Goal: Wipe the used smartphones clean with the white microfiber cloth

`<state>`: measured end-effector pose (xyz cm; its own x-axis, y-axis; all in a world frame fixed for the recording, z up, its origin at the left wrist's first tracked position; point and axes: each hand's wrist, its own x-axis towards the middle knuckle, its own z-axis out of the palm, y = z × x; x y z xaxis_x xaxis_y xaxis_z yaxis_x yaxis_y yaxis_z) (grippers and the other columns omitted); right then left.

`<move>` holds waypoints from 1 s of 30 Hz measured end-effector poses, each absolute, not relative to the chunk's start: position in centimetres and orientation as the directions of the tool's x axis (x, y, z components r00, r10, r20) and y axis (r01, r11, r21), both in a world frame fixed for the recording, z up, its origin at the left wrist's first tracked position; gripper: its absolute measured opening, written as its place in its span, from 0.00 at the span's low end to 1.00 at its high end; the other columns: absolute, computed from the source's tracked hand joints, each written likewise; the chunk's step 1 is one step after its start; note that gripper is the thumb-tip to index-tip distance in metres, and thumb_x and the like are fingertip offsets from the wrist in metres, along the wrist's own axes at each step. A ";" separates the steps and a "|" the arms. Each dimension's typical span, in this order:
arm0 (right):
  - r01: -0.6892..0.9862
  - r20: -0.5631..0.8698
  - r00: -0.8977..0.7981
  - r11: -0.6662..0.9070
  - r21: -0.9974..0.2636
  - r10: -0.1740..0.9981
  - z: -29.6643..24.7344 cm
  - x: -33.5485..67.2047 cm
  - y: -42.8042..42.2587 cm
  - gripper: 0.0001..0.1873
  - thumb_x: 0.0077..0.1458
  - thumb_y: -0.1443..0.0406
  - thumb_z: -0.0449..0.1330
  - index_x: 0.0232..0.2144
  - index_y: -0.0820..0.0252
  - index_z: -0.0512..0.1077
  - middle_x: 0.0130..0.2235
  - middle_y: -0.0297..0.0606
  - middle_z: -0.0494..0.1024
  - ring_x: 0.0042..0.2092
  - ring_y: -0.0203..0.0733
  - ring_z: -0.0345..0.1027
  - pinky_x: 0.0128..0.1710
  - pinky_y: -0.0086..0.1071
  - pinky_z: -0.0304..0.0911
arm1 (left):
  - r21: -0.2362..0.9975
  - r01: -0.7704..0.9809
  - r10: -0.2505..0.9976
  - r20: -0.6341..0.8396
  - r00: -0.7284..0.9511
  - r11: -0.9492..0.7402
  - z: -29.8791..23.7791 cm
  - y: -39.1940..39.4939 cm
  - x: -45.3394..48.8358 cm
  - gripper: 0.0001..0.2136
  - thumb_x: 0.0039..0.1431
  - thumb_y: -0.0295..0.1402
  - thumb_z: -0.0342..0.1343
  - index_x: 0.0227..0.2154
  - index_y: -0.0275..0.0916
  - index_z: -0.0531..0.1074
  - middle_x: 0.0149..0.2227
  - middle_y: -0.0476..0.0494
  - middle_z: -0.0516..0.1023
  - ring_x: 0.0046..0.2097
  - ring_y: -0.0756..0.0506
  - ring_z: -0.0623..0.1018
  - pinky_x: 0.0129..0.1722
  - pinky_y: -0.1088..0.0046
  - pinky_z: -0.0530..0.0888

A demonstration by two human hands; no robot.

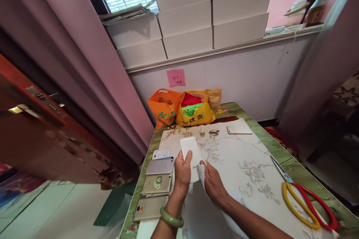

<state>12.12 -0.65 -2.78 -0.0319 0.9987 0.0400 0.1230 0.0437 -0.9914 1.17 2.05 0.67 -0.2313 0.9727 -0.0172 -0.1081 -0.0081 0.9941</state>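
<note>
My left hand [183, 171] is closed around the left edge of a white phone [193, 150], its thumb lying on the back, where dark lettering shows. In my right hand [214, 185] a white cloth or tissue [202, 173] is pinched against the phone's lower right edge. Left of my hands, several phones lie in a column: a small white phone [162, 153], a silver phone [159, 166], a gold phone with a ring holder [151, 184] and another gold phone [148, 209]. A green bangle [171, 218] circles my left wrist.
Large scissors [301, 198] with red and yellow handles lie at the right. Another phone [239, 130], folded glasses [214, 132] and a small bottle [202, 131] sit farther back. An orange bag [164, 110] and a filled yellow bag [196, 115] stand against the wall.
</note>
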 end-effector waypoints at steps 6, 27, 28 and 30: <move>0.158 -0.001 0.027 -0.005 -0.987 1.000 -1.5 14.0 3.6 0.26 0.61 0.46 0.44 0.26 0.57 0.67 0.28 0.38 0.75 0.33 0.44 0.65 0.33 0.33 0.61 | 0.992 -0.055 0.994 -0.112 -0.013 0.111 0.3 -0.9 1.4 0.22 0.50 0.46 0.63 0.43 0.35 0.77 0.35 0.40 0.82 0.35 0.42 0.79 0.38 0.67 0.75; -0.176 -0.110 0.201 -0.075 -0.982 0.973 -6.6 10.5 0.8 0.26 0.58 0.44 0.49 0.33 0.59 0.70 0.31 0.38 0.77 0.33 0.43 0.69 0.36 0.34 0.65 | 0.958 -0.245 0.830 -0.015 -0.558 -0.147 -4.2 1.9 3.6 0.21 0.52 0.49 0.60 0.40 0.36 0.72 0.37 0.42 0.81 0.35 0.45 0.79 0.37 0.68 0.74; -0.212 -0.120 0.218 -0.073 -0.975 0.969 -6.4 10.9 1.4 0.26 0.58 0.43 0.49 0.32 0.58 0.69 0.28 0.36 0.75 0.32 0.42 0.67 0.34 0.33 0.65 | 0.956 -0.254 0.851 -0.011 -0.524 -0.144 -4.2 1.4 3.6 0.20 0.52 0.48 0.61 0.39 0.36 0.72 0.35 0.42 0.81 0.33 0.46 0.78 0.36 0.69 0.74; -0.215 -0.088 0.213 -0.041 -0.976 0.973 -5.6 12.2 2.8 0.25 0.57 0.42 0.49 0.29 0.57 0.66 0.24 0.32 0.71 0.28 0.40 0.64 0.29 0.32 0.62 | 0.957 -0.275 0.912 -0.027 -0.410 -0.095 -3.7 0.3 3.0 0.18 0.52 0.48 0.62 0.34 0.36 0.73 0.27 0.45 0.79 0.27 0.48 0.76 0.31 0.71 0.73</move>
<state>12.19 2.81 -5.59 0.2134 0.9730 -0.0883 -0.2147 -0.0415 -0.9758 2.96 0.27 -3.74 -0.4099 0.9117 -0.0273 -0.2753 -0.0951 0.9566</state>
